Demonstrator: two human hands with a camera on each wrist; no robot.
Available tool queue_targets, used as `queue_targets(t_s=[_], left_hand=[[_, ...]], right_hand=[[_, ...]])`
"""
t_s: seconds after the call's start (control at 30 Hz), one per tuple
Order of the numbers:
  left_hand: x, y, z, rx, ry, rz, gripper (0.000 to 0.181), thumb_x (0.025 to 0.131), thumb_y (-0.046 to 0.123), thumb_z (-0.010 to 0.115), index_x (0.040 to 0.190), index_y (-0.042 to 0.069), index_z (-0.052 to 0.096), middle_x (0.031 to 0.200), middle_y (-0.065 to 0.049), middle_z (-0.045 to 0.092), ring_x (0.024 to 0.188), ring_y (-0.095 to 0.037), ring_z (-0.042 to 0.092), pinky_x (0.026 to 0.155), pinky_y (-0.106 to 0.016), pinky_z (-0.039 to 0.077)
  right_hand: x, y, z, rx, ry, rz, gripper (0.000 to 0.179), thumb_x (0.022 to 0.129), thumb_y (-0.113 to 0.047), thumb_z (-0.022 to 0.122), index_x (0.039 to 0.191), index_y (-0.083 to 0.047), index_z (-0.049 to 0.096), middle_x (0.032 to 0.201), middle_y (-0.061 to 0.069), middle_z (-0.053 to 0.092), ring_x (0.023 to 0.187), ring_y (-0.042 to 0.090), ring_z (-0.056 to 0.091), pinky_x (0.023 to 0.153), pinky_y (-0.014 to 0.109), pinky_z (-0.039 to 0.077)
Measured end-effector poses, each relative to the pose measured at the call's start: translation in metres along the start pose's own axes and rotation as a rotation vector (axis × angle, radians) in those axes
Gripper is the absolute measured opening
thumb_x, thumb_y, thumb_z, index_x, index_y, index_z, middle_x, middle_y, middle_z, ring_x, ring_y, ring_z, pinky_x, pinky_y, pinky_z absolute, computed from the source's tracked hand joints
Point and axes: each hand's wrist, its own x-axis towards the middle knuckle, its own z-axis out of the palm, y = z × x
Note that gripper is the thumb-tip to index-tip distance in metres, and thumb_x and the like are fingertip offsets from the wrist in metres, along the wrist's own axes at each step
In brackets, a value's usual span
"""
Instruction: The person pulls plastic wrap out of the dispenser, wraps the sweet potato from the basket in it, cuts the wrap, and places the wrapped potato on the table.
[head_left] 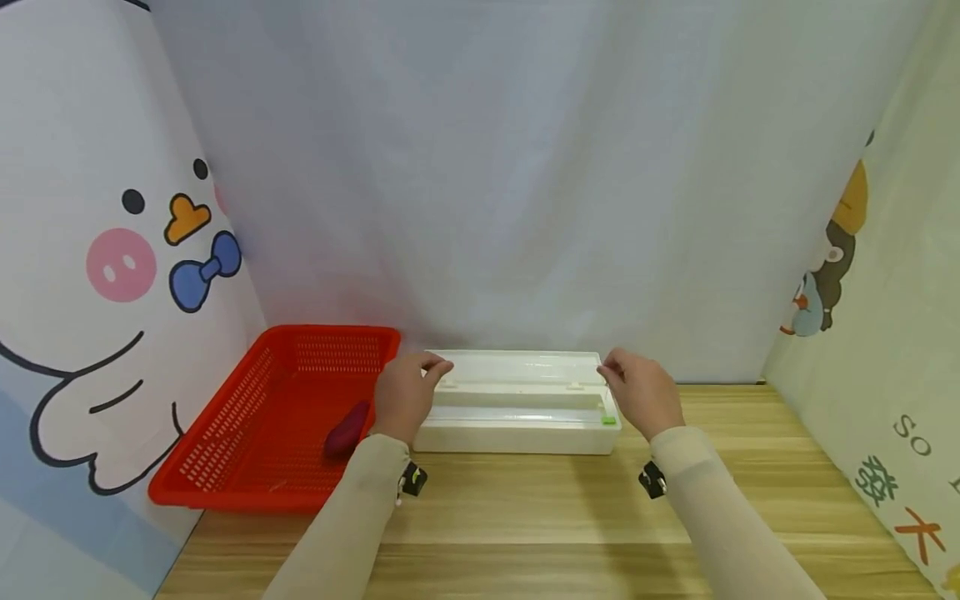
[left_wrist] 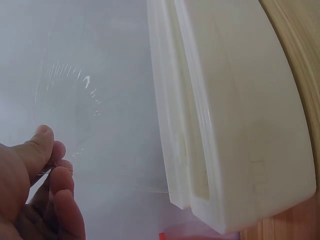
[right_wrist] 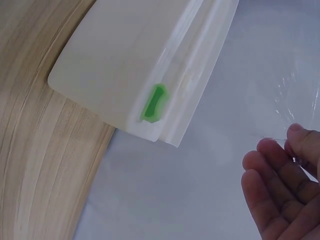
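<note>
Visibly, film (left_wrist: 87, 82), pinched in left hand (head_left: 405, 396), right hand (head_left: 643, 393)

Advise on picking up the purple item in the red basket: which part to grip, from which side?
I'd grip the purple item around its middle, coming from above with fingers across its long axis. It's elongated and lies slanted, and the raised walls of the red basket would likely hamper a sideways approach.

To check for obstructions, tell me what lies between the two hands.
Clear film, pinched by the left hand and right hand; its creases show in both wrist views. In the head view, the open white box shows between them.
</note>
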Motion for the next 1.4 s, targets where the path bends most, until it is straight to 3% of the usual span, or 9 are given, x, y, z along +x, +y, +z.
queue_targets(t_s=[0.27, 0.93, 1.4], left_hand=[[0.002, 0.003, -0.002, -0.032, 0.022, -0.009, 0.014, 0.094, 0.028, 0.078, 0.097, 0.015, 0.082, 0.091, -0.001, 0.076, 0.075, -0.02, 0.061, 0.069, -0.038, 0.05], [0.009, 0.012, -0.013, -0.054, -0.001, -0.027, 0.019, 0.096, 0.031, 0.075, 0.099, 0.014, 0.081, 0.094, -0.003, 0.073, 0.081, -0.021, 0.061, 0.071, -0.037, 0.052], [0.015, 0.014, -0.016, -0.054, 0.027, 0.005, 0.021, 0.096, 0.032, 0.074, 0.099, 0.012, 0.081, 0.095, -0.004, 0.074, 0.08, -0.022, 0.063, 0.071, -0.039, 0.053]], right_hand=[[0.001, 0.0, -0.003, 0.022, 0.018, -0.012, 0.014, 0.102, -0.017, 0.066, 0.101, -0.005, 0.071, 0.091, 0.012, 0.075, 0.074, 0.026, 0.068, 0.068, 0.047, 0.055], [0.01, -0.006, -0.013, 0.039, 0.049, 0.006, 0.015, 0.103, -0.018, 0.065, 0.103, -0.004, 0.07, 0.091, 0.013, 0.075, 0.072, 0.025, 0.067, 0.065, 0.045, 0.054], [0.015, -0.008, -0.019, 0.043, 0.07, -0.006, 0.016, 0.103, -0.019, 0.065, 0.102, -0.003, 0.07, 0.087, 0.013, 0.074, 0.067, 0.022, 0.064, 0.063, 0.043, 0.052]])
